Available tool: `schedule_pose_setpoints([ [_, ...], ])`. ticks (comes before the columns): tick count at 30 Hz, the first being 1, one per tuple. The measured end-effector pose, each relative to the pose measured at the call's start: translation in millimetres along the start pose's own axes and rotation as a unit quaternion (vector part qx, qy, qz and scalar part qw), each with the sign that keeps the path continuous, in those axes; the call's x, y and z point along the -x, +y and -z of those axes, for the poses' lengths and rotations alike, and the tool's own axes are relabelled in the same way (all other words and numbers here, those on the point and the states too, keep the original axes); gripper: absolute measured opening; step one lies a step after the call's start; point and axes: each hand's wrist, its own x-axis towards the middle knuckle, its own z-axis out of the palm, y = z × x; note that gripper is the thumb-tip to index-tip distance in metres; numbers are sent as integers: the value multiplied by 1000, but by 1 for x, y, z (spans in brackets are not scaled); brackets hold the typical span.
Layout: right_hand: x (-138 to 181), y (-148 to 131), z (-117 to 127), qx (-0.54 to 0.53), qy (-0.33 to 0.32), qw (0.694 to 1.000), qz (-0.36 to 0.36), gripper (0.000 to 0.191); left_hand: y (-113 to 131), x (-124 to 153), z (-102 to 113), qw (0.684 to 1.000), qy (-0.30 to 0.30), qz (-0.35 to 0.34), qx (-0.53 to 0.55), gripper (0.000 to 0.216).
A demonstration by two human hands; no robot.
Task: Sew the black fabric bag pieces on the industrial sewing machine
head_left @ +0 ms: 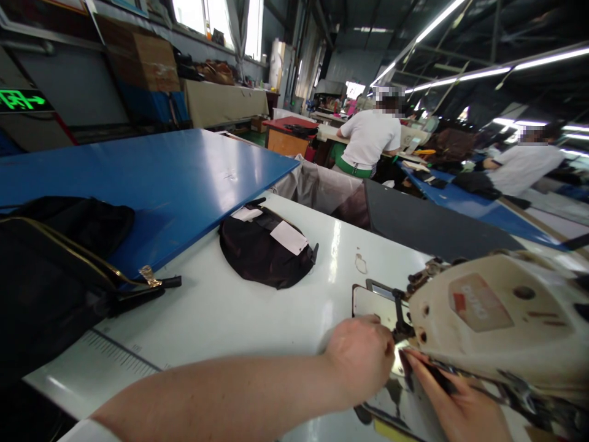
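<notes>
My left hand (pixel 361 356) is closed in a fist beside the needle area of a cream sewing machine (pixel 492 319). Its fingertips face away, and whatever they grip is hidden. Under the machine head, my right hand (pixel 460 396) reaches in with its fingers close together near the lit metal plate. Something dark shows between those fingers, too obscured to name. Left of the machine, a small black fabric piece (pixel 264 252) with white labels lies on the pale tabletop (pixel 221 331).
A black bag (pixel 50 282) with a gold zipper lies at the left, partly over a blue table (pixel 184 172). Grey cloth (pixel 317 184) hangs beyond the tabletop. Two people in white shirts, one person (pixel 372 135) nearer the middle, sit at other tables.
</notes>
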Motion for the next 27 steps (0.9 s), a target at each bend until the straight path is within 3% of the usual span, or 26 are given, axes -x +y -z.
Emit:
schedule_pose_setpoints([
  [3, 1, 2, -1, 14, -13, 999, 43, 40, -1, 0, -1, 1000, 1, 6, 5, 20],
  [7, 5, 2, -3, 15, 2, 1000, 2, 38, -2, 1, -2, 1000, 9, 0, 5, 19],
  [14, 7, 8, -3, -1, -11, 1000, 4, 32, 0, 2, 1, 1000, 9, 16, 19, 20],
  [27, -1, -12, 5, -31, 6, 998, -51, 31, -1, 2, -3, 1000, 14, 12, 18, 19],
])
